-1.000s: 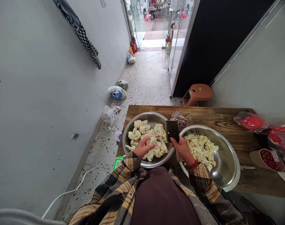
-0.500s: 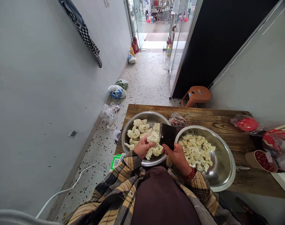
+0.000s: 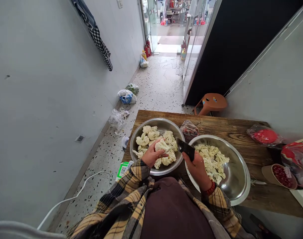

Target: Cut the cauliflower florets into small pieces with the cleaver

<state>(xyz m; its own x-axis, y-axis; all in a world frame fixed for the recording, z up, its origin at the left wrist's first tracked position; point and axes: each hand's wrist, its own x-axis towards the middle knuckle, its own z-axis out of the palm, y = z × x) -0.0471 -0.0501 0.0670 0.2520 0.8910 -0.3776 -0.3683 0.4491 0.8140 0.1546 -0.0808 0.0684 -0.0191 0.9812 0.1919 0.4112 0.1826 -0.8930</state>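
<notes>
While left hand [image 3: 152, 156] holds cauliflower [image 3: 162, 145], cleaver [image 3: 186, 148] has moved away.

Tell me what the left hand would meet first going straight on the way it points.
Leading with its held cauliflower piece, the left hand would probably meet the florets beyond in the left bowl, though its height above them is unclear.

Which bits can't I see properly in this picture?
All in the head view:
The handle of the black-bladed knife: hidden by the right hand.
The underside of the held cauliflower piece: covered by the left hand.
Much of the left bowl's bottom: covered by other cauliflower.
The pale flat thing: cut off by the right edge.
Things outside the doorway: too small.
</notes>
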